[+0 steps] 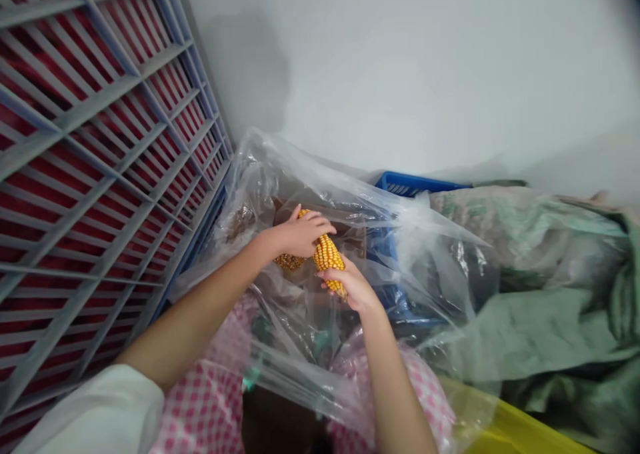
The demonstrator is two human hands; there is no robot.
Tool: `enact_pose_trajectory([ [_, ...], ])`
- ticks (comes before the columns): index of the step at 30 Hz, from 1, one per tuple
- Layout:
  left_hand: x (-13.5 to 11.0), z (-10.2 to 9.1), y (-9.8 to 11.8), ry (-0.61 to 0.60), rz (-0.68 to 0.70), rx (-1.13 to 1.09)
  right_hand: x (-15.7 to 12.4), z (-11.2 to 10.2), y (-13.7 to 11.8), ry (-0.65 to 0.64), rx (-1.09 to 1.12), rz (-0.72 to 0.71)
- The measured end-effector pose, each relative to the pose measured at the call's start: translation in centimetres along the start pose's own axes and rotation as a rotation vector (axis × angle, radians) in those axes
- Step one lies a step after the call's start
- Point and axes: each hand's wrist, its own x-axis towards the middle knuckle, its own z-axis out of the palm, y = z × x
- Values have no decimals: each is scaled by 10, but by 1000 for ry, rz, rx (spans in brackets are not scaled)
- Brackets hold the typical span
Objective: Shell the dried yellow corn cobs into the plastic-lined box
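Two hands grip a corn cob (328, 254) over a plastic-lined crate.
The left hand (300, 234) closes over the cob's upper end and the right hand (351, 285) clasps its lower end, holding it above the open clear plastic bag (425, 241) that lines the blue crate (415, 184). More yellow corn (289, 262) shows just under the left hand. Green sacks (540, 321) lie to the right.

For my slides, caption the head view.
Left hand and right hand grip a yellow corn cob over a clear plastic bag.
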Motion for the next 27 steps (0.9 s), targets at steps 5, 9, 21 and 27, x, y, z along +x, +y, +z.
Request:
enact_pose_trajectory([
  [5,3,-2,10,-26,40,386,-5,-8,-3,-74,-63,45],
  [9,-6,6,3,-192,195,468,-10,-7,6,-175,-192,79],
  [21,-31,17,9,-349,-34,298,-22,22,22,376,-1539,-329],
  [27,-37,32,2,-266,-14,318,-20,24,24,355,-1512,-304],
])
